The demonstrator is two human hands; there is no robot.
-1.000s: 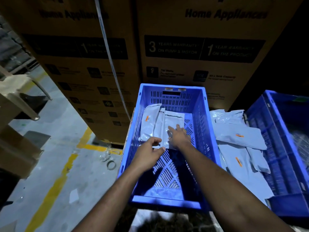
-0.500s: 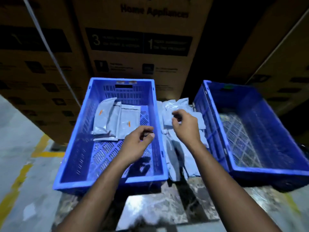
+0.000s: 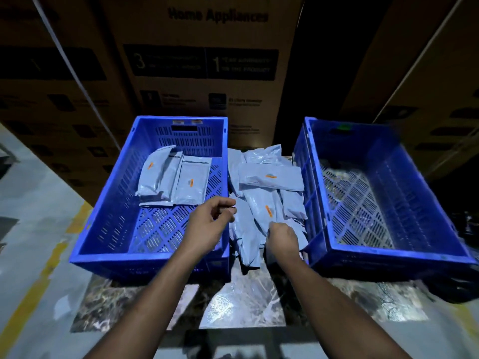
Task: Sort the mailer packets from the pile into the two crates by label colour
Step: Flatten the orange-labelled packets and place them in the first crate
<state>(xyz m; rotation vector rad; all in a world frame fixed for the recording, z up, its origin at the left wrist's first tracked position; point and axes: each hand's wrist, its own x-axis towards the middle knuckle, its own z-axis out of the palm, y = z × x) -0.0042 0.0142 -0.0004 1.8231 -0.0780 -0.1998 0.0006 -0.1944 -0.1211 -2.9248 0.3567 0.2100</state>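
A pile of grey mailer packets (image 3: 269, 177) lies between two blue crates. The left crate (image 3: 129, 257) holds a few packets (image 3: 178, 177) with orange labels. The right crate (image 3: 388, 252) has nothing in it and carries a green mark on its far rim. My left hand (image 3: 207, 226) hovers over the left crate's right wall, fingers loosely curled and holding nothing. My right hand (image 3: 283, 238) is down on the near part of the pile. Its fingers curl onto the edge of an orange-labelled packet (image 3: 259, 211).
Tall cardboard appliance boxes (image 3: 207, 60) stand close behind the crates. The crates sit on a glossy stone-patterned top (image 3: 241, 301). At the left, the grey floor has a yellow line (image 3: 31, 294). A white strap (image 3: 64, 60) hangs across the left boxes.
My right hand left the left crate, crossed to the pile and dropped to its near part. My left hand drifted right to the crate's wall. The view swung right, showing both crates.
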